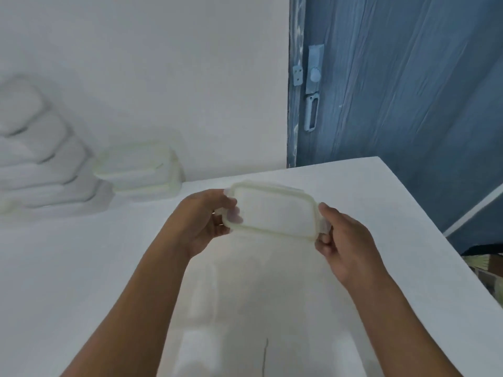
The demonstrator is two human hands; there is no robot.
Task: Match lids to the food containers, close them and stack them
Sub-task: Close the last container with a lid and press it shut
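A clear rectangular food container (272, 210) with a pale green-rimmed lid on top is held above the white table (81, 268). My left hand (209, 221) grips its left end, thumb on the lid and fingers underneath. My right hand (343, 240) grips its right end at the side clip. At the far left, against the wall, stands a stepped stack of closed containers (40, 170). Beside it sits a larger closed container (141, 170) with a pale green rim.
A blue door (394, 91) with a knob and latch stands behind the table's far right corner. The table's right edge (446, 246) runs diagonally, with a dark floor area and some items beyond it. A white wall backs the table.
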